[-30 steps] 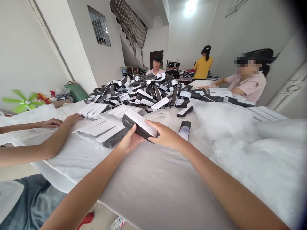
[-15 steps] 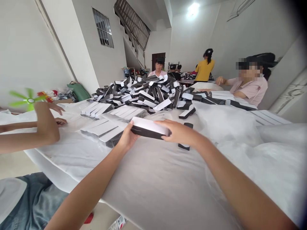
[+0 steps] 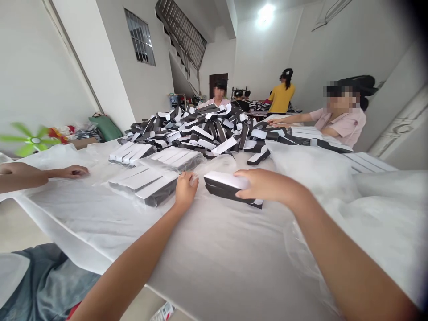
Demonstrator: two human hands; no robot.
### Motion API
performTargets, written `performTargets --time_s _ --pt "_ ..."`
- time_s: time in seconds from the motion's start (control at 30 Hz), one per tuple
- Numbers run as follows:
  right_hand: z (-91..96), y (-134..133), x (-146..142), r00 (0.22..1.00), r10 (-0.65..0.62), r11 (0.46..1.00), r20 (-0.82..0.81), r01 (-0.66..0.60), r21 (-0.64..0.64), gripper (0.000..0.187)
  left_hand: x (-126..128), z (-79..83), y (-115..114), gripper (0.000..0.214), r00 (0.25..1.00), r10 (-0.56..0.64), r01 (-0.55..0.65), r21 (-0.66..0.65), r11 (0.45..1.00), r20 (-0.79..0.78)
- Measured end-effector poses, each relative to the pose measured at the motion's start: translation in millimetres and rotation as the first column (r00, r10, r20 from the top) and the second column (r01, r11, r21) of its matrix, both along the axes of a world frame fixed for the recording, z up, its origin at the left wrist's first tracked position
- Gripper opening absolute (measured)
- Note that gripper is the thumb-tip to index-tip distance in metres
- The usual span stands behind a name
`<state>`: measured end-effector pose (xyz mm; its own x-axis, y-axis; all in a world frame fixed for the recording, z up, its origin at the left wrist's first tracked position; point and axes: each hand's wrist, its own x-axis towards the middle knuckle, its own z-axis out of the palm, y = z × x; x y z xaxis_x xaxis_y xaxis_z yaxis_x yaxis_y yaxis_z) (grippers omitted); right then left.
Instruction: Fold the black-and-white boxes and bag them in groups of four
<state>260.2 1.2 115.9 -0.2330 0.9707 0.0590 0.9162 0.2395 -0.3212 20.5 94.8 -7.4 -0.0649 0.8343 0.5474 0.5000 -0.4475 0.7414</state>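
Observation:
My right hand (image 3: 257, 183) is closed around the right end of a long black-and-white box (image 3: 222, 179), its white face up. Part of another dark box (image 3: 257, 204) shows below and behind that end. To the left, the fingers of my left hand (image 3: 186, 191) are pinched at the edge of a clear plastic bag (image 3: 193, 177). Beside that hand lie several similar boxes (image 3: 147, 183) in clear plastic, white faces up. A gap separates my left hand from the box in my right.
A large heap of black-and-white boxes (image 3: 200, 129) covers the table's far side. Clear plastic bags (image 3: 310, 169) bulge at right. A co-worker's hand (image 3: 75, 171) rests at left; another person (image 3: 344, 116) reaches in from the right. A green fan (image 3: 33, 139) stands far left.
The box has left my left hand and moved right and down in my right hand. My left hand now pinches plastic. The person at right has stretched an arm toward the heap.

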Motion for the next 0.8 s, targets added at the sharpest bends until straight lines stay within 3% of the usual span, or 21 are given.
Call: performTargets --time_s 0.13,0.23,0.3,0.37,0.43,0.47,0.53,0.57,0.63,0.73,0.8 --pt "-46.5 12.5 -40.0 0.989 0.094 0.992 -0.117 -0.083 0.095 0.049 3.0 1.2 -15.2 0.007 0.996 -0.075 0.067 0.124 0.990 0.057" --pt "-87.9 21.4 -60.7 0.939 0.134 0.981 -0.317 -0.080 0.177 0.045 7.0 4.4 -27.5 0.011 0.990 -0.116 0.129 0.180 0.975 -0.078" --pt "-112.0 27.2 -69.7 0.858 0.119 0.984 -0.500 -0.033 0.176 0.039 9.0 6.8 -34.3 0.014 0.971 -0.137 0.172 0.178 0.969 -0.196" --pt "-128.8 32.5 -73.6 0.733 0.070 0.992 -0.677 0.019 0.123 0.036 10.6 9.6 -40.8 0.018 0.935 -0.242 0.288 0.160 0.944 -0.258" --pt "-136.5 36.7 -73.0 0.587 0.029 0.996 -0.809 0.054 0.074 0.035 11.8 12.0 -45.8 0.026 0.910 -0.343 0.386 0.173 0.906 -0.232" --pt "-137.4 38.1 -71.8 0.517 0.022 0.997 -0.856 0.057 0.060 0.036 12.0 12.7 -46.9 0.029 0.924 -0.344 0.373 0.209 0.904 -0.164" --pt "-135.2 39.4 -69.1 0.391 0.030 0.998 -0.920 0.035 0.047 0.036 10.8 12.2 -44.3 0.033 0.967 -0.236 0.202 0.275 0.940 0.098" --pt "-133.2 39.4 -68.2 0.341 0.033 0.999 -0.940 0.016 0.040 0.035 9.1 10.8 -40.4 0.034 0.952 -0.166 0.100 0.252 0.963 0.256" --pt "-129.8 38.7 -68.0 0.270 0.036 0.999 -0.962 -0.024 0.030 0.035 4.2 5.7 -28.7 0.039 0.864 -0.072 0.035 0.084 0.996 0.498" --pt "-129.8 37.8 -70.7 0.222 0.041 0.998 -0.974 -0.056 0.029 0.035 -2.7 -3.8 -10.1 0.046 0.810 -0.098 0.237 -0.170 0.957 0.578" --pt "-132.0 37.7 -73.0 0.201 0.039 0.998 -0.979 -0.051 0.029 0.039 -3.5 -8.5 -2.9 0.048 0.827 -0.169 0.329 -0.218 0.919 0.536"
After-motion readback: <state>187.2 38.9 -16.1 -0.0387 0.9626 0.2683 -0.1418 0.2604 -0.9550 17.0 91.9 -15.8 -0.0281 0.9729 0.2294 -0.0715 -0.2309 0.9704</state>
